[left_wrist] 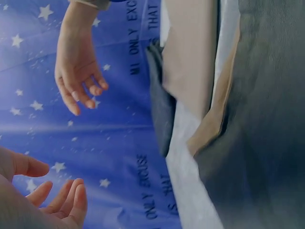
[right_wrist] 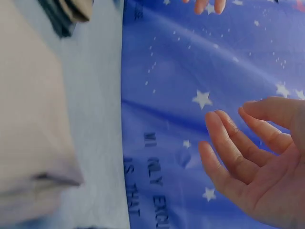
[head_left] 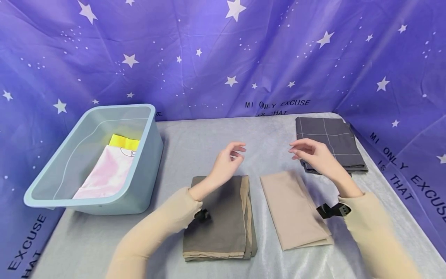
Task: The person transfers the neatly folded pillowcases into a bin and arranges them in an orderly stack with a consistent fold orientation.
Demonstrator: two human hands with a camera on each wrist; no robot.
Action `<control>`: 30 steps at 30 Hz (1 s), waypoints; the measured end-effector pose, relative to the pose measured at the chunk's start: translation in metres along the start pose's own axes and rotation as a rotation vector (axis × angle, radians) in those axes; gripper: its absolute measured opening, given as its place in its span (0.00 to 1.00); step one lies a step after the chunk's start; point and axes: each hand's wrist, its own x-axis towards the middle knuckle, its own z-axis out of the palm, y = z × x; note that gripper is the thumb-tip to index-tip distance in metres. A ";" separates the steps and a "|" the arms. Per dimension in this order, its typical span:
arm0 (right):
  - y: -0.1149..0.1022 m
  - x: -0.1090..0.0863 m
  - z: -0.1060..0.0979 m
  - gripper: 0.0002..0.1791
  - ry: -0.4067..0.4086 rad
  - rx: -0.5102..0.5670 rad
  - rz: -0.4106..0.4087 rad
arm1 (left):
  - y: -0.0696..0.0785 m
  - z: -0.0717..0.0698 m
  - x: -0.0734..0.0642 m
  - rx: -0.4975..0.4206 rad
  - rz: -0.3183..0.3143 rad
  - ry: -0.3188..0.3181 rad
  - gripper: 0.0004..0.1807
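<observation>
Both hands hover above the table with nothing in them, fingers loosely bent. The left hand (head_left: 226, 162) is over the far edge of a folded dark brown cloth (head_left: 219, 221) with tan edging. My right hand (head_left: 315, 155) hangs between a folded beige cloth (head_left: 294, 209) and a folded dark grey checked cloth (head_left: 327, 135), overlapping the grey one in the head view. In the left wrist view the left hand's fingers (left_wrist: 62, 205) are spread apart from the thumb. The right wrist view shows the right palm (right_wrist: 271, 186) bare.
A light blue plastic tub (head_left: 150, 155) stands at the left of the table. Inside it lie a pink and white folded cloth (head_left: 108, 170) and a yellow piece (head_left: 124, 142). A purple star-printed curtain (head_left: 209, 58) hangs behind the grey-covered table (head_left: 195, 143).
</observation>
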 end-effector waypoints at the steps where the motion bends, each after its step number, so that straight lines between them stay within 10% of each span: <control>1: 0.003 -0.001 -0.002 0.12 0.007 -0.002 0.000 | -0.001 0.004 0.002 0.006 0.001 -0.013 0.19; 30: 0.076 -0.038 -0.075 0.21 0.191 -0.101 0.068 | 0.000 0.125 0.049 0.054 -0.194 -0.190 0.17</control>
